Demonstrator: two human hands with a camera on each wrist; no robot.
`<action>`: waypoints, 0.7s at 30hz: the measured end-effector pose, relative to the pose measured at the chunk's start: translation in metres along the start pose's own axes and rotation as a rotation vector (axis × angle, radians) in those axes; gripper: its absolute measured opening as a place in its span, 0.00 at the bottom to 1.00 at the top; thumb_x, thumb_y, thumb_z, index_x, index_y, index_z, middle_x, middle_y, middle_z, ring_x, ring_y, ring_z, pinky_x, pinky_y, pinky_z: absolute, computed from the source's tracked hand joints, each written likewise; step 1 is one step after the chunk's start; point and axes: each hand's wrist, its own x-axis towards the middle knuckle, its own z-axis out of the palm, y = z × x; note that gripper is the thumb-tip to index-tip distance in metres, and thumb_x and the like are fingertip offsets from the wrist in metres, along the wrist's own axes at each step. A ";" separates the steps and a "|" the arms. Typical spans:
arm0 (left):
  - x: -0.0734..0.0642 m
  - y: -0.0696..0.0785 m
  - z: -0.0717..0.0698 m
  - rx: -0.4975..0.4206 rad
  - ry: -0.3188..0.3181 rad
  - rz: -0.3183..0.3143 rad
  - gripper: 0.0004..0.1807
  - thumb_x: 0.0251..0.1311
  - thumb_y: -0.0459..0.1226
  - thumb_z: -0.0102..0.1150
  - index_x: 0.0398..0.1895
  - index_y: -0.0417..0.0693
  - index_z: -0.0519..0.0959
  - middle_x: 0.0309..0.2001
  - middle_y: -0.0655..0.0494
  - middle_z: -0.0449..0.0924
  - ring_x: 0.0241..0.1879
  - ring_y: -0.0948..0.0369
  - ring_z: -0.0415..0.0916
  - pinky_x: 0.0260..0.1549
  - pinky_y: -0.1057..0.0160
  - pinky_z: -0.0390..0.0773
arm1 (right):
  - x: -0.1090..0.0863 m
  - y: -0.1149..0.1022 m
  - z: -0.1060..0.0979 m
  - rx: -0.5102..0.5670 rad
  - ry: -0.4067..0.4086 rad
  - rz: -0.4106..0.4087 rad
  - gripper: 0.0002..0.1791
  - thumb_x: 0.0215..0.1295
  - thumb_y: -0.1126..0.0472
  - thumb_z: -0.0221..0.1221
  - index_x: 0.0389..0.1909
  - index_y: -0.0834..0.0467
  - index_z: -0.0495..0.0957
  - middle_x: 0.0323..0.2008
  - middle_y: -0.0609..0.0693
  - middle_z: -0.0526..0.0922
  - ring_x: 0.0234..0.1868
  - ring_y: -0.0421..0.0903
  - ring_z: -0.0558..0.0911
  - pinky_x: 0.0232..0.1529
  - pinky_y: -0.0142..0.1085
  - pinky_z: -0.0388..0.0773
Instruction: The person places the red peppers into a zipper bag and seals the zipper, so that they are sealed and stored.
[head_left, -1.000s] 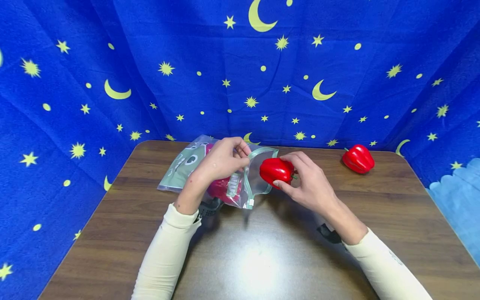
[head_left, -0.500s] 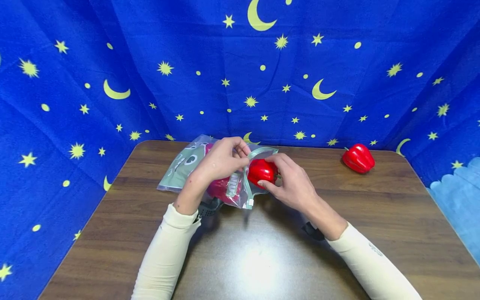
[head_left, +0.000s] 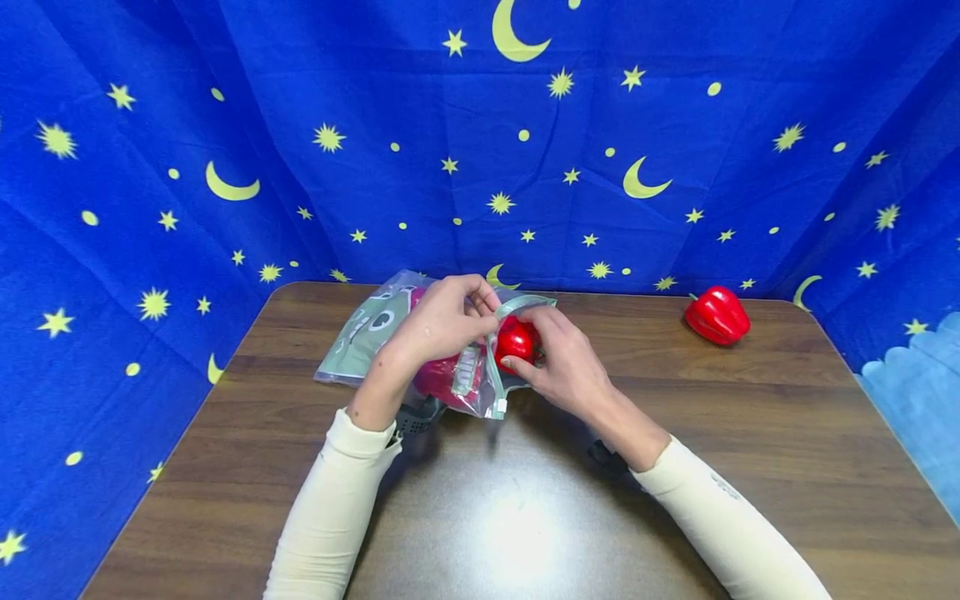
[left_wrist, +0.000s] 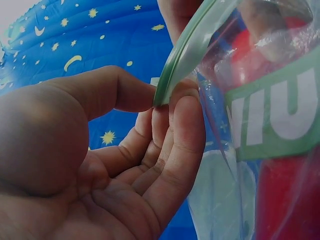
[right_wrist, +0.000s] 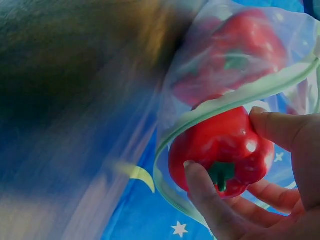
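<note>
A clear zip bag (head_left: 360, 342) with a green printed front lies at the back of the table, its green-edged mouth facing right. My left hand (head_left: 450, 312) pinches the zip edge (left_wrist: 172, 70) between thumb and fingers, and the mouth stands apart. With my right hand (head_left: 566, 358) I grip a red bell pepper (right_wrist: 220, 150) by its stem end, partly inside the mouth. In the right wrist view its green stem points toward my palm. Deeper in the bag, another red bell pepper (right_wrist: 247, 45) shows through the plastic.
One more red bell pepper (head_left: 717, 316) lies at the back right of the brown wooden table (head_left: 675, 400). A blue star-and-moon cloth (head_left: 420, 117) hangs right behind the table. A white slider (head_left: 501, 406) sits at the near end of the zip.
My right hand has moved left, carrying the bell pepper from just outside the bag's mouth into it. The left hand has stayed at the zip edge.
</note>
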 end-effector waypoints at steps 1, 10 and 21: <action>0.000 0.000 0.000 0.001 0.000 0.001 0.06 0.62 0.31 0.65 0.41 0.43 0.81 0.36 0.49 0.83 0.29 0.55 0.85 0.33 0.60 0.87 | 0.000 0.000 0.001 -0.001 -0.011 0.012 0.32 0.57 0.56 0.80 0.59 0.62 0.78 0.55 0.56 0.82 0.53 0.52 0.83 0.54 0.47 0.85; 0.001 -0.001 0.002 0.010 0.018 0.007 0.06 0.60 0.30 0.66 0.40 0.43 0.82 0.35 0.49 0.83 0.29 0.56 0.84 0.32 0.60 0.86 | 0.004 -0.002 0.008 -0.005 -0.082 0.048 0.31 0.58 0.60 0.75 0.61 0.63 0.76 0.58 0.57 0.79 0.54 0.53 0.83 0.54 0.47 0.85; 0.003 -0.001 0.003 0.024 0.013 0.015 0.06 0.61 0.30 0.66 0.40 0.43 0.82 0.34 0.50 0.83 0.30 0.56 0.83 0.32 0.61 0.85 | 0.007 -0.002 0.013 -0.021 -0.077 0.010 0.32 0.55 0.62 0.74 0.61 0.65 0.76 0.55 0.58 0.79 0.49 0.52 0.80 0.52 0.46 0.83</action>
